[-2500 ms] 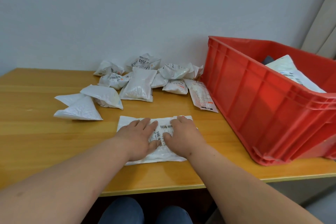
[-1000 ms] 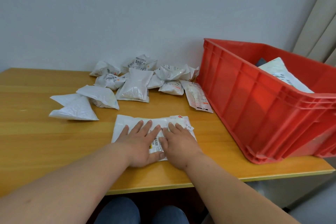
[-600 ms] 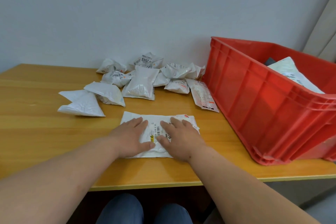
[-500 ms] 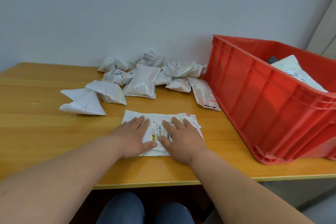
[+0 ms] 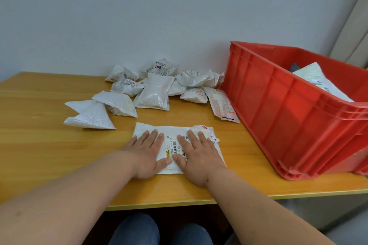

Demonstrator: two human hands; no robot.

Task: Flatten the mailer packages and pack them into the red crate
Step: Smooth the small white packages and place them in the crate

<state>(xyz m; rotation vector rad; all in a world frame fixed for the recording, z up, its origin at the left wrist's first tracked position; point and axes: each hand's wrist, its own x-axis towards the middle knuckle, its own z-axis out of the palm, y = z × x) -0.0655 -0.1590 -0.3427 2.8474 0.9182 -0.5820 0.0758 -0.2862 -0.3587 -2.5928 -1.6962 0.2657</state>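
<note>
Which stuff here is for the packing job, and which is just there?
For the job:
- flat white plastic mailer under left hand and right hand
- pile of puffy white mailers
- red plastic crate

Just there:
- wooden table
- beige curtain

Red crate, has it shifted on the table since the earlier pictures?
No. The red crate sits just as close to the long mailer lying along its left wall.

mailer [image 5: 175, 145] at table [image 5: 39, 145] front, pile [image 5: 159, 87] behind, crate [image 5: 298, 115] right
</note>
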